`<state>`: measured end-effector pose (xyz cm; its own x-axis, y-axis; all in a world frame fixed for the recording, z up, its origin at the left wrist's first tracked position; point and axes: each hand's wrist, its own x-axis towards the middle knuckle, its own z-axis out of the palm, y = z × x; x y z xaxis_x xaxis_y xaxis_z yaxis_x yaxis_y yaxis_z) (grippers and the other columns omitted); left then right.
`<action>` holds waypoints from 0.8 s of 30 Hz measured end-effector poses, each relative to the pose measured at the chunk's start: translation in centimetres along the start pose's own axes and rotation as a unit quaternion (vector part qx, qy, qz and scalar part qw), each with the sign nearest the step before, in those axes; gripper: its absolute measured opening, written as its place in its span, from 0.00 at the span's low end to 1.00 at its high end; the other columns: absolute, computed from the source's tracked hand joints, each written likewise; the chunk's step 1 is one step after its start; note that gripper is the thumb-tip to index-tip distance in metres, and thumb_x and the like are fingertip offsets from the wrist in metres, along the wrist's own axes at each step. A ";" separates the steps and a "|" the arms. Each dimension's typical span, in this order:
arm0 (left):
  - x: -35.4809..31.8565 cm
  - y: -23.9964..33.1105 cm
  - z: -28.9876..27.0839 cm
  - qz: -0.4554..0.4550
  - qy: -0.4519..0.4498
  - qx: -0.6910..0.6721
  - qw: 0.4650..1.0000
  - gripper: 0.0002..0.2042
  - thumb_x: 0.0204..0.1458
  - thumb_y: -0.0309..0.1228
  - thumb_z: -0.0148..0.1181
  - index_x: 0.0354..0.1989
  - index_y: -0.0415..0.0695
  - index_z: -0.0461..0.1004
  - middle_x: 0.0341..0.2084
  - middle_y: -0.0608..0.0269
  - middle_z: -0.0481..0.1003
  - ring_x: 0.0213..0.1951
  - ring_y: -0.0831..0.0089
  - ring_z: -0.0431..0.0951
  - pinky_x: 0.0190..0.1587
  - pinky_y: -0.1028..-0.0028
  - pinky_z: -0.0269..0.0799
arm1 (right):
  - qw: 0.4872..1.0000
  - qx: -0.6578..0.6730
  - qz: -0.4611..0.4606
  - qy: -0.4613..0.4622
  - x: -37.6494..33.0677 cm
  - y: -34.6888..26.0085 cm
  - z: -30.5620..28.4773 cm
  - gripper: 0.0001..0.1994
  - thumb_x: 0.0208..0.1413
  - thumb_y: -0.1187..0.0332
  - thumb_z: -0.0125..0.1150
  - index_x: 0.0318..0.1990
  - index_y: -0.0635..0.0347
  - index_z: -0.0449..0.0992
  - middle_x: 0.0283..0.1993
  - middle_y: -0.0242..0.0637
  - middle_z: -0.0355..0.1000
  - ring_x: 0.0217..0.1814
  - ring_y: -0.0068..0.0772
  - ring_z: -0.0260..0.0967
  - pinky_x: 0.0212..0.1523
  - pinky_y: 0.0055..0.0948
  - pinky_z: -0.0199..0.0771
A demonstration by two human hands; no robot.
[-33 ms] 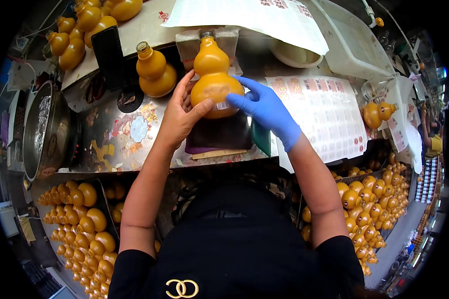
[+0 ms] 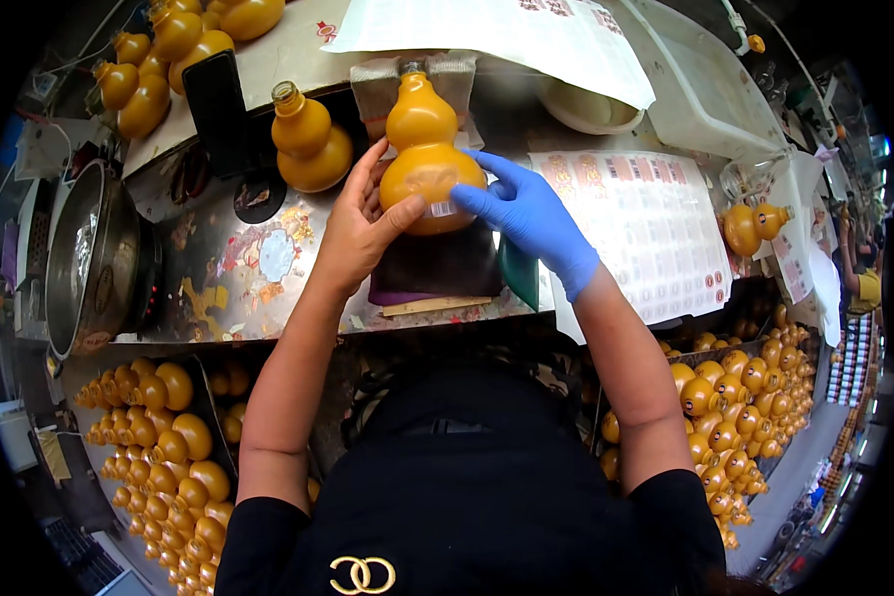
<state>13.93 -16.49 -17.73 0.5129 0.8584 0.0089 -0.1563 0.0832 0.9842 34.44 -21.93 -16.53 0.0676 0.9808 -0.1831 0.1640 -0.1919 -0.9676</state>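
A yellow-orange gourd-shaped bottle lies tilted back, its neck on a pale cloth-covered rest and its wide base toward me. My bare left hand is curled round the left of the lower bulb, thumb pressing its front. From the other side my right hand, in a blue glove, grips the bulb, thumb beside a small white barcode label. A faint, clear-looking patch shows above that label. Beneath the base is a dark pad. Another gourd bottle stands to the left, uncapped.
Sticker sheets cover the bench on the right; another white sheet overhangs a bowl. A metal pan and a black phone-like slab are at left. Many bottles fill crates beside me. A plastic tub sits far right.
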 end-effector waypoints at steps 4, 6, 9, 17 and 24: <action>0.0 -0.1 -0.1 0.001 0.004 0.006 1.000 0.41 0.51 0.34 0.67 0.68 0.37 0.47 0.61 0.49 0.59 0.62 0.64 0.63 0.62 0.69 0.60 | 1.000 0.001 -0.007 0.002 0.0 0.1 0.1 0.35 0.48 0.51 0.70 0.59 0.64 0.69 0.24 0.20 0.61 0.25 0.11 0.54 0.28 0.14 0.58; 0.0 -0.1 -0.1 0.004 0.002 0.004 1.000 0.41 0.50 0.33 0.67 0.68 0.37 0.47 0.62 0.49 0.58 0.62 0.64 0.63 0.62 0.69 0.60 | 1.000 -0.016 -0.019 0.006 -0.2 -0.1 0.3 0.35 0.47 0.51 0.71 0.59 0.63 0.69 0.24 0.20 0.61 0.25 0.11 0.54 0.28 0.14 0.59; -0.2 -0.3 -0.1 0.012 -0.003 0.002 1.000 0.41 0.50 0.32 0.67 0.68 0.36 0.47 0.62 0.50 0.58 0.62 0.64 0.62 0.63 0.69 0.60 | 1.000 -0.014 -0.004 -0.004 -0.2 -0.2 0.1 0.36 0.45 0.51 0.72 0.59 0.62 0.69 0.24 0.20 0.61 0.25 0.11 0.54 0.29 0.14 0.60; -0.3 -0.1 -0.1 0.008 -0.020 -0.006 1.000 0.41 0.51 0.31 0.66 0.69 0.36 0.46 0.63 0.51 0.57 0.62 0.66 0.62 0.63 0.70 0.59 | 1.000 0.010 -0.008 -0.001 -0.1 0.7 0.0 0.37 0.45 0.52 0.73 0.60 0.62 0.68 0.24 0.20 0.60 0.25 0.10 0.54 0.29 0.13 0.59; -0.2 -0.1 -0.2 0.003 -0.021 -0.005 1.000 0.40 0.52 0.32 0.66 0.69 0.35 0.46 0.62 0.52 0.59 0.61 0.67 0.63 0.63 0.70 0.59 | 1.000 0.026 -0.001 -0.005 -0.3 0.6 0.2 0.37 0.47 0.63 0.73 0.63 0.66 0.63 0.22 0.19 0.59 0.25 0.10 0.55 0.31 0.13 0.59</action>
<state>13.72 -16.59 -17.90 0.5468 0.8370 0.0227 -0.1677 0.0829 0.9823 34.29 -22.32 -17.09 0.0580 0.9816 -0.1821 0.1123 -0.1877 -0.9758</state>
